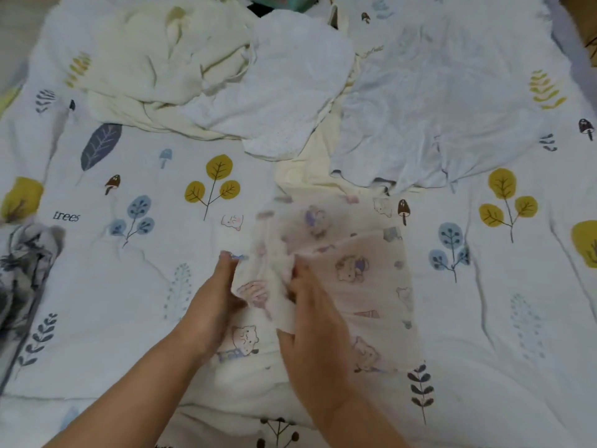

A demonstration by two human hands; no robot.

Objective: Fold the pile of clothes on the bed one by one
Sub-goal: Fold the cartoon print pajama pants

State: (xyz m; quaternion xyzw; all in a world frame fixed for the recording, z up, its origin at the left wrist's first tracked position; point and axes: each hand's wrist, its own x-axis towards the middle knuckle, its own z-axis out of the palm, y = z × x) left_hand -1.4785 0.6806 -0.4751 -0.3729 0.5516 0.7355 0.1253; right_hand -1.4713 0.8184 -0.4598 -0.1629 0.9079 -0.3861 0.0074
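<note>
A thin white garment printed with small bears lies on the bed in front of me, partly folded and blurred. My left hand pinches its left edge near a blue trim. My right hand grips a bunched fold in the garment's middle. Further back sits the pile: a cream garment, a white dotted garment and a pale blue-white garment.
The bedsheet is white with printed trees, leaves and mushrooms. A grey-and-white patterned cloth lies bunched at the left edge. Something teal and dark shows at the far top.
</note>
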